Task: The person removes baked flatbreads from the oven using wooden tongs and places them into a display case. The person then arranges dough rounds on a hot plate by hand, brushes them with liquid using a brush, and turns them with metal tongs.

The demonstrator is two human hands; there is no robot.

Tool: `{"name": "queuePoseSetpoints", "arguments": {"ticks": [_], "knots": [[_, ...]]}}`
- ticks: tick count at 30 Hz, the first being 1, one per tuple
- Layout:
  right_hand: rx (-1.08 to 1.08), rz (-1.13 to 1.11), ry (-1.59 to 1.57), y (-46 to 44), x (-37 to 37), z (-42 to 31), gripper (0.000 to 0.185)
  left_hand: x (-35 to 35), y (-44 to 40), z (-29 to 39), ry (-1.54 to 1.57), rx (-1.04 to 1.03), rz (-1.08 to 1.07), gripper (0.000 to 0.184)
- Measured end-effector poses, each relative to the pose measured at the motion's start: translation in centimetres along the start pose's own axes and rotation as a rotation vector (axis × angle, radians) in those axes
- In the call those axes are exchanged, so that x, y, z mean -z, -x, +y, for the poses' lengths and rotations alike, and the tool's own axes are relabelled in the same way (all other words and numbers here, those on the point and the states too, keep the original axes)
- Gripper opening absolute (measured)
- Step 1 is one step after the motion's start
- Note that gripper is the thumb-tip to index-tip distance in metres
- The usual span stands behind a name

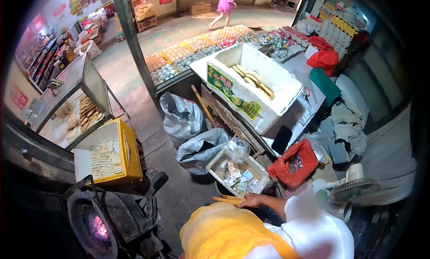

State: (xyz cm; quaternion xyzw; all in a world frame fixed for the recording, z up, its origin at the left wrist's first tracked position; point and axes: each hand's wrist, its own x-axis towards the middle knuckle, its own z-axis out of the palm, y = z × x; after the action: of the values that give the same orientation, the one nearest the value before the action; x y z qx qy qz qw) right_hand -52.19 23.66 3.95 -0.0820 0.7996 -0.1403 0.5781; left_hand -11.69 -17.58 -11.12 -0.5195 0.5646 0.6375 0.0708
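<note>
My right hand (251, 200) is closed around a pair of wooden tongs (227, 200), which point to the left in front of my yellow apron (224, 230). Just beyond the hand is a white foam tray (217, 166) with several banknotes (234, 170) and a clear plastic bag (236, 149) at its far end. To the right of the tray sits an open red plastic bag (293, 164) with small items inside that I cannot make out. My left hand is out of view.
A glowing stove (85, 223) stands front left, near a yellow box (132, 151) of pale dough strips. Flatbreads lie in a glass case (96, 84). A foam box (277, 91) holds long breads. Sacks (179, 118), a fan (356, 187) and a passer-by (225, 3) are also visible.
</note>
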Motion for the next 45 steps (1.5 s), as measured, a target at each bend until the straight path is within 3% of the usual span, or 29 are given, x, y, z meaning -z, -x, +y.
{"name": "queuePoseSetpoints", "arguments": {"ticks": [8, 12, 13, 14, 15, 17, 18, 23, 26, 35, 45], "knots": [[0.034, 0.008, -0.018, -2.6, -0.4, 0.0, 0.083, 3.3, 0.8, -3.1, 0.002, -0.123, 0.091, 0.013], [0.037, -0.030, -0.015, -3.5, -1.5, 0.6, 0.083, 5.8, 1.2, -6.0, 0.107, -0.204, 0.030, 0.011], [0.033, -0.033, -0.014, -3.1, -1.6, 0.6, 0.083, 6.0, 1.4, -5.8, 0.178, -0.175, -0.009, 0.011], [0.012, -0.053, -0.013, -2.6, -1.5, 0.4, 0.083, 6.2, 1.3, -6.1, 0.426, 0.109, -0.016, 0.008], [-0.010, -0.072, -0.011, -2.0, -1.3, 0.2, 0.084, 6.9, 1.4, -6.2, 0.430, 0.111, -0.019, 0.008], [-0.021, -0.071, 0.004, -1.2, -1.3, 0.1, 0.083, 8.3, 1.0, -7.0, 0.412, 0.488, -0.254, 0.006], [-0.029, -0.073, 0.016, -1.0, -1.4, 0.1, 0.082, 8.2, 0.9, -7.8, 0.415, 0.491, -0.256, 0.006], [-0.042, -0.048, -0.005, -0.7, -2.4, 1.1, 0.082, 6.0, 2.2, -9.1, 0.072, -0.045, 0.107, 0.016], [-0.048, -0.060, -0.010, -0.9, -3.0, 1.0, 0.083, 5.7, 3.1, -8.7, -0.092, -0.101, 0.159, 0.017], [-0.062, -0.134, 0.078, -0.9, -5.4, -2.0, 0.085, 8.2, 4.4, -5.2, -0.036, 0.000, 0.222, 0.007], [0.008, -0.049, 0.273, -2.8, -6.5, -11.7, 0.079, 18.5, 5.3, -3.6, 0.127, 0.014, 0.383, 0.023]]}}
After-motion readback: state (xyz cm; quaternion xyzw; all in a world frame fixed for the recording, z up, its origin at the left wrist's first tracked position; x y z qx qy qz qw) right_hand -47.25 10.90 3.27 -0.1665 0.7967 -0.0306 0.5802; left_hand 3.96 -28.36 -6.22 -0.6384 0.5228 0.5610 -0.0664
